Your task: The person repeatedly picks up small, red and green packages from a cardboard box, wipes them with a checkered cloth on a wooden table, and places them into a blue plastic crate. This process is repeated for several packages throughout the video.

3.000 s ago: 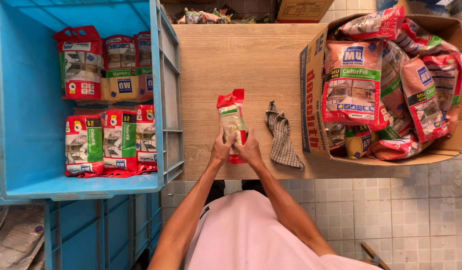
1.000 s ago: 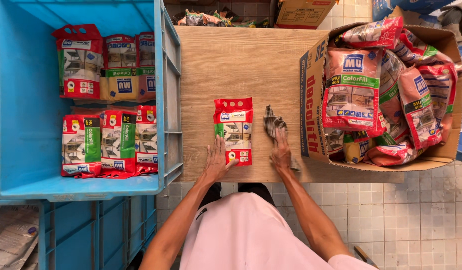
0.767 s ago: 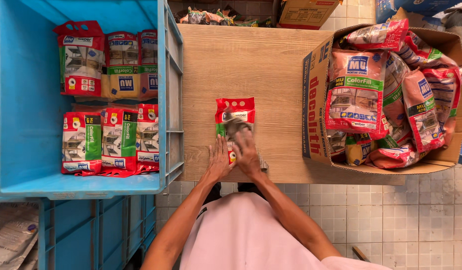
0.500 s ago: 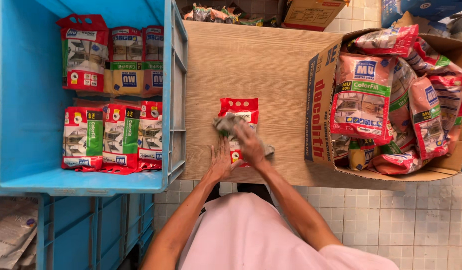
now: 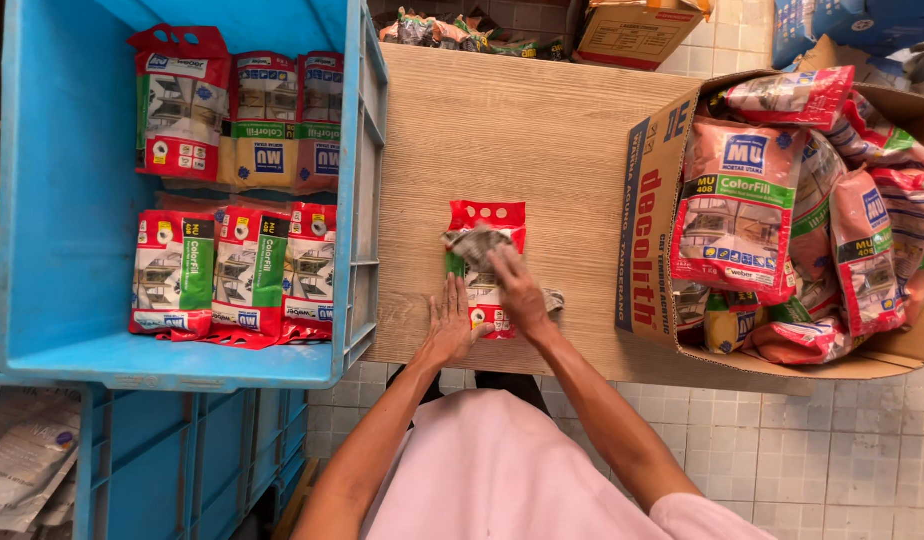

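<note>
A red packet (image 5: 485, 268) is laid flat on the worktop (image 5: 522, 140), long axis running away from the body. It is pinned by the flat, unclenched left hand (image 5: 448, 325) — a rag (image 5: 479, 243) is clutched in the right hand (image 5: 515, 290), pressed on top.

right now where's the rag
In the head view the rag lies on the red packet in the middle of the wooden table, under the right hand, between blue crate and cardboard box.

We see one red packet (image 5: 487, 262) on the tabletop (image 5: 522, 140), one cloth (image 5: 479, 243), two hands, six packets in the blue crate (image 5: 72, 330), and one full cardboard box (image 5: 650, 250).
</note>
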